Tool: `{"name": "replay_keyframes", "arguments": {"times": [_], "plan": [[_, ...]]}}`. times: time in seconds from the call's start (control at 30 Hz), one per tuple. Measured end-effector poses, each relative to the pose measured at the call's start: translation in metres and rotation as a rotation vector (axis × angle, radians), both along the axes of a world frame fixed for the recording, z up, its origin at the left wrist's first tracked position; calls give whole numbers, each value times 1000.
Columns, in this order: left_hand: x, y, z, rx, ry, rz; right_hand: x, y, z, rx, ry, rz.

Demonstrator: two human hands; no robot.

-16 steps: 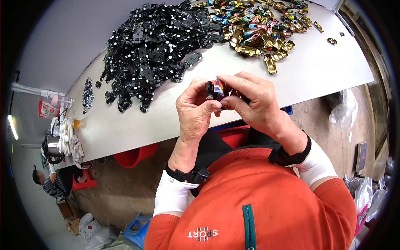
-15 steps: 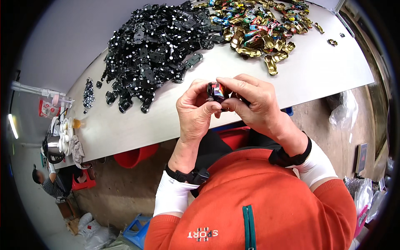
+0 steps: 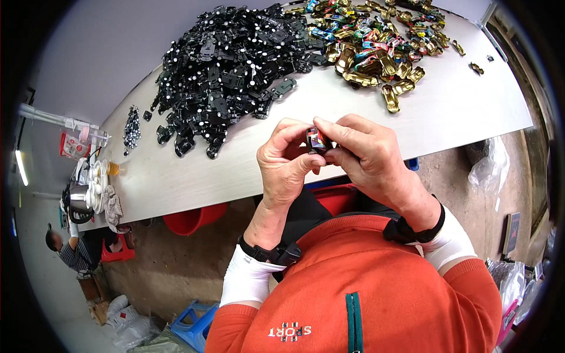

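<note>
Your left hand [image 3: 282, 167] and right hand [image 3: 374, 150] have their fingers clamped on a glossy dark-and-red toy car [image 3: 316, 140], on your side of the black heap [image 3: 223, 76] of plastic car bases. Right of that heap lie shiny gold and multicoloured car shells [image 3: 359, 79]; left, small silvery pieces [image 3: 131, 132]. Pale lettering [image 3: 289, 331] marks your orange-red sweater [image 3: 318, 270], nearer you.

Toy car [image 3: 318, 140] partly hidden by left hand [image 3: 282, 166] and right hand [image 3: 369, 148]; shiny car pile [image 3: 359, 78] cut by top edge.
</note>
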State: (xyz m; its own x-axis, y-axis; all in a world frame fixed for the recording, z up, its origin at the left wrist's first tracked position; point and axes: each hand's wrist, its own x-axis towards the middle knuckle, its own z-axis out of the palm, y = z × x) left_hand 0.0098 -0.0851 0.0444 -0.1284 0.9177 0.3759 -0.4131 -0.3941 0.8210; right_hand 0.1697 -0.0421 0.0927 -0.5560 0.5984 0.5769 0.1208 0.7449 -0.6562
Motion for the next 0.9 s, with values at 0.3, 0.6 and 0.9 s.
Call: {"name": "replay_keyframes", "arguments": {"times": [0.3,0.6,0.9], "plan": [[-2,-1,-1,28,-97,-10,-12,1,1,55,18,53],[-10,-6,0,75,47,105,-19,6,-2,61,125,113],[-12,-2,10,60,-56,92,-7,10,-5,-371,265,111]]}}
